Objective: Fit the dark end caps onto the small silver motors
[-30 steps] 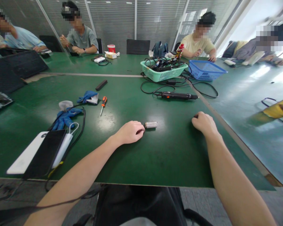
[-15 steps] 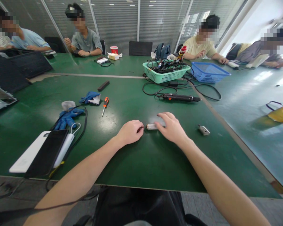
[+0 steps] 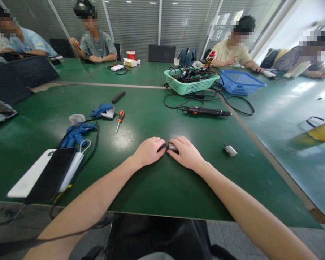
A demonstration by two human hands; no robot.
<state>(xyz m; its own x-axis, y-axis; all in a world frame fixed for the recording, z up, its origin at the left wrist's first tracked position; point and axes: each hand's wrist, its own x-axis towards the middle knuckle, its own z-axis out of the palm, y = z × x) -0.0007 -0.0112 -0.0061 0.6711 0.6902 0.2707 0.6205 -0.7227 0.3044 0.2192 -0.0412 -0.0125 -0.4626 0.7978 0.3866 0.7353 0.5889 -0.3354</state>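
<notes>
My left hand rests on the green table with its fingers closed around a small dark piece, mostly hidden behind the thumb. Facing it is a short silver metal cylinder with a coppery rim at its left end. Thumb and fingers of my right hand wrap round this cylinder and cover its right part. The dark piece and the cylinder's end are very close; whether they touch I cannot tell. A small silver metal block with a short prong lies to the right of my right hand.
An orange-handled screwdriver, blue gloves, a dark bar and phones lie left. Beyond my hands are a corded black electric screwdriver, a green basket of tools and a blue basket. Several co-workers sit around.
My right hand has drawn in leftward and its spread fingers have closed over the silver cylinder. My left hand stays nearly still. The silver block sits slightly further left and looks turned.
</notes>
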